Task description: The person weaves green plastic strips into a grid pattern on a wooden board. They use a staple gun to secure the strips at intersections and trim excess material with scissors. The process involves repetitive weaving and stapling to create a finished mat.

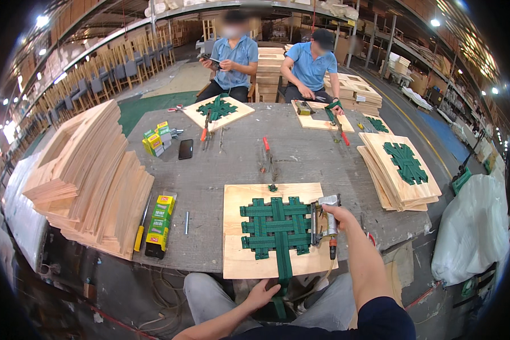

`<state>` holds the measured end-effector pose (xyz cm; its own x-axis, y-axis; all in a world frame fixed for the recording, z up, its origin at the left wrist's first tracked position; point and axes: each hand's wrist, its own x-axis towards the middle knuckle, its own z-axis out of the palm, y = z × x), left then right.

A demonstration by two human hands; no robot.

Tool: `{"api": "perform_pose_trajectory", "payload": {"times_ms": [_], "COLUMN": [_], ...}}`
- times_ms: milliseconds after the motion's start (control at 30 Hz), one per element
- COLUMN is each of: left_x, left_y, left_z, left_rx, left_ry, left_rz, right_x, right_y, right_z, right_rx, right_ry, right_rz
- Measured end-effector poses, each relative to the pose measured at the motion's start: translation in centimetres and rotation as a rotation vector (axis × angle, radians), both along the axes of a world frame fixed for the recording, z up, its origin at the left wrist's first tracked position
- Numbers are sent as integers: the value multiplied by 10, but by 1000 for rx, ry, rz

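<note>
In front of me a square plywood panel (233,235) lies at the table's near edge, with dark green elastic webbing (259,226) woven across its middle. One long webbing strap (283,262) runs from the weave over the near edge and hangs toward my lap. My left hand (260,295) is closed on that strap just below the panel. A silver pneumatic staple gun (326,222) stands at the right side of the weave, with my right hand (343,219) wrapped round it. Its red-and-black hose fitting (332,248) points toward me.
Tall stacks of plywood frames (85,175) stand at the left. Nearby are a yellow-green staple box (161,222), a yellow-handled tool (139,238) and a phone (185,149). Webbed panels (405,164) are stacked at the right. Two people in blue shirts (238,59) work across the table.
</note>
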<state>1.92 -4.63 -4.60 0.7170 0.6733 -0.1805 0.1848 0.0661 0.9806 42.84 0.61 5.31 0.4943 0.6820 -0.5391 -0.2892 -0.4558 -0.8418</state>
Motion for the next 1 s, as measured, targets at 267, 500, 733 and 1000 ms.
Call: {"api": "perform_pose_trajectory", "payload": {"times_ms": [267,500,733,1000], "left_x": [37,23,-26,-53], "left_y": [-3,-23,-76,-49], "left_z": [10,23,47,63], "left_rx": [-265,-350,-418,261], "left_ry": [72,43,13,402], "left_rz": [-83,-158,-474,-443], "right_x": [-8,-68,-225,-265], "right_y": [-6,-68,-126,-94], "right_z": [4,11,-22,-32], "right_rx": [-335,-49,146,148], "right_ry": [-506,-790,688,701], "right_rz": [52,162,319,7]}}
